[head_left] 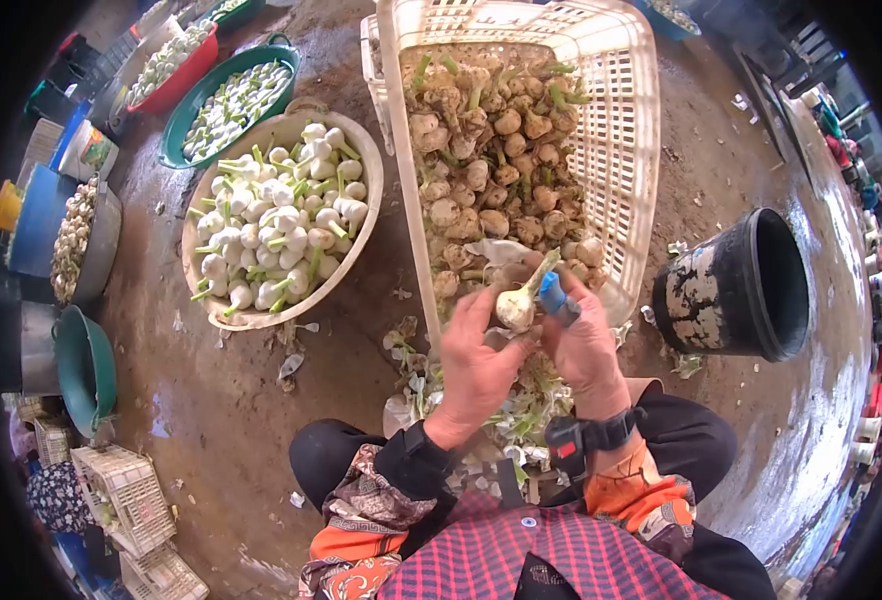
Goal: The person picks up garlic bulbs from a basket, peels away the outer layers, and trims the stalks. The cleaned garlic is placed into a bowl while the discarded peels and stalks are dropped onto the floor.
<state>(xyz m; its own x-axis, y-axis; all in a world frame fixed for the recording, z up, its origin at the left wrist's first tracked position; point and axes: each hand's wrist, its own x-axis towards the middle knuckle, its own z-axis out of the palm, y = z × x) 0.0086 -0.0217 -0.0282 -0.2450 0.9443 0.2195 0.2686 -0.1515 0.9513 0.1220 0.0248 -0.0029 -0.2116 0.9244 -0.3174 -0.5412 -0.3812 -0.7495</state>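
Note:
A pale garlic bulb (515,309) with its green stem pointing up sits between my two hands, over the near end of a white crate (643,150) of unpeeled, soil-stained bulbs (496,180). My left hand (476,350) has its fingers curled against the bulb's left and lower side. My right hand (586,345) is closed at the bulb's right, by the stem, with blue wrapping (552,293) on a finger. Whether that hand also holds a small tool is hidden. Loose peelings (531,405) lie below my hands.
A round basin (369,215) of cleaned white bulbs stands left of the crate. A black bucket (706,300) lies tilted at the right. Green (173,140) and red tubs (171,92) of garlic are at the upper left, stacked crates (126,495) at the lower left.

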